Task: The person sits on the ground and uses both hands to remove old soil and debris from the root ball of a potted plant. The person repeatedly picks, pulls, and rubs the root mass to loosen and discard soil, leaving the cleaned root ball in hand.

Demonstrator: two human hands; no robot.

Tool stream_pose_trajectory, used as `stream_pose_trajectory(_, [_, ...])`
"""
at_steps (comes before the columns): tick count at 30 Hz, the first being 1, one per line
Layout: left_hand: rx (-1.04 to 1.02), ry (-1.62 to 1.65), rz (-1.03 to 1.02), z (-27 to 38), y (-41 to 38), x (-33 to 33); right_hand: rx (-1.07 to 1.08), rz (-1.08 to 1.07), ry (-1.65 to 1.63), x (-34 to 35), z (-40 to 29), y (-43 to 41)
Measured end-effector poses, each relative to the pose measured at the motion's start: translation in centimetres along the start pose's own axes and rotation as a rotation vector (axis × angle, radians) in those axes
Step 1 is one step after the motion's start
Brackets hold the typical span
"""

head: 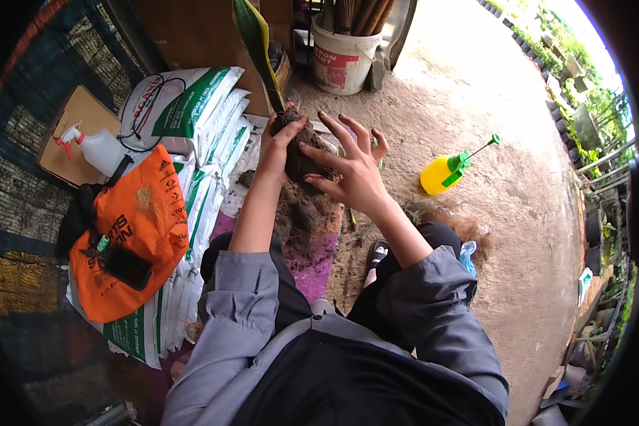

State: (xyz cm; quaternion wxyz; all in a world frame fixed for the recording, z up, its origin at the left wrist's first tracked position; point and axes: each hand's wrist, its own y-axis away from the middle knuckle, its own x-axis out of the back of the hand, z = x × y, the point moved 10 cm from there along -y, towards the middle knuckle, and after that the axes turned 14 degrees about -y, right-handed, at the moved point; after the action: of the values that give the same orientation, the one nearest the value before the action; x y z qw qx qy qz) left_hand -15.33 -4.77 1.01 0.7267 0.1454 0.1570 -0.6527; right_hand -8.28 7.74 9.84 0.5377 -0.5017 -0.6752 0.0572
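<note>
A snake plant leaf [261, 50], green with yellow margins, rises tilted from a clump of dark soil and roots [303, 157]. My left hand [278, 141] grips this root ball near the base of the leaf, thumb across its top. On the right side, my right hand [351, 168] has its fingers spread, with the thumb and index finger at the soil; whether they press on it I cannot tell. Loose soil [303, 213] with root bits lies heaped below on a purple and white sheet [314, 271].
Stacked white-green sacks [207, 128] stand at left, bearing an orange bag [133, 229], a black phone [127, 268] and a white spray bottle [102, 152]. A yellow pump sprayer [437, 174] is on the concrete floor at right. Brown fibre [466, 229] lies by my knee. A paint bucket [343, 58] stands ahead.
</note>
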Motion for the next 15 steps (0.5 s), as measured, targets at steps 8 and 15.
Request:
stream_pose_trajectory(8, [-0.003,-0.143,0.032,-0.2,0.3,0.1,-0.079,0.024,-0.172,0.3,1.4,0.1])
stream_pose_trajectory(15, [-0.125,-0.212,-0.066,2.0,0.8,-2.2,-0.526,0.052,-0.582,-2.6,8.0,1.5])
